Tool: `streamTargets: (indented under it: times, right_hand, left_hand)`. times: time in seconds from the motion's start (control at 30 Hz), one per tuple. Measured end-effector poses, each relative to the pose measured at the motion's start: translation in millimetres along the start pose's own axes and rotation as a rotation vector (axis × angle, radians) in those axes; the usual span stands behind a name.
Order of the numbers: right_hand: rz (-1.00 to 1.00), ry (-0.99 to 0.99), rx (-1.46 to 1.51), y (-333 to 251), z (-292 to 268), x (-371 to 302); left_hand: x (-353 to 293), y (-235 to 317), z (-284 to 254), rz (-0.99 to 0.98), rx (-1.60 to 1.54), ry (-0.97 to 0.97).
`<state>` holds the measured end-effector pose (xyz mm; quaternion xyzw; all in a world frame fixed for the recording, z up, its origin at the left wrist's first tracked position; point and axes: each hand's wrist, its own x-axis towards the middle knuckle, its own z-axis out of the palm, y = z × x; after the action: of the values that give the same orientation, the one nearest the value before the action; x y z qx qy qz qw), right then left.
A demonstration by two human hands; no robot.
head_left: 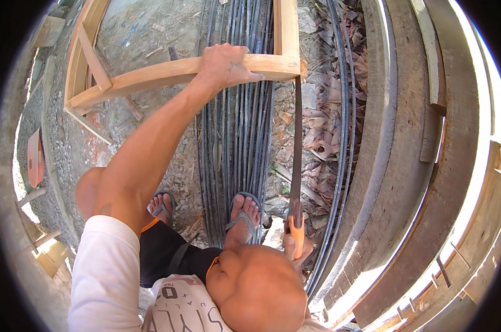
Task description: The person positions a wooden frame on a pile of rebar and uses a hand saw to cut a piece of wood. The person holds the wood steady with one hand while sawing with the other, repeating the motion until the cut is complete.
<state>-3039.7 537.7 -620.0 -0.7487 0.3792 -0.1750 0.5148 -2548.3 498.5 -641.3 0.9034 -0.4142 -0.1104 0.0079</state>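
Your right hand (307,257) has clearance over the leaves (323,138); your knee (256,288) obstructs its near left side, the planks (408,99) bound the right

My orange-handled handsaw (297,171) — dark blade pointing away from me, tip at near-right corner of pale wooden frame (162,71).

The frame (151,75) is smooth wood, the saw blade (298,144) dull metal.
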Motion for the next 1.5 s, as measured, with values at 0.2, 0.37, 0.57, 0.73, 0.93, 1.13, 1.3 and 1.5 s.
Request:
streamTargets:
  times: [0.2,0.37,0.57,0.73,0.93,1.13,1.3,1.5]
  right_hand:
    - [0.034,0.110,0.171,-48,68,212]
    - [-0.003,-0.010,0.008,-24,34,99]
    - [-0.027,0.032,-0.022,-15,17,34]
    - [-0.060,0.175,0.209,-32,77,224]
    - [-0.151,0.078,0.037,5,35,71]
    - [-0.152,0.058,0.023,27,55,98]
    - [-0.061,0.118,0.210,-1,83,199]
    - [-0.110,0.038,0.010,31,25,16]
  left_hand:
    - [8,9,-2,0.015,-0.004,0.017]
    - [6,-1,-7,0.000,0.006,-0.015]
    - [6,7,-7,0.020,0.017,0.007]
    - [9,23,-8,0.052,0.017,0.019]
    - [3,12,-10,0.002,0.040,0.038]
    - [0,16,-11,0.004,0.027,0.086]
    - [4,29,-19,-0.006,0.051,-0.028]
    - [3,10,-7,0.021,0.072,0.088]
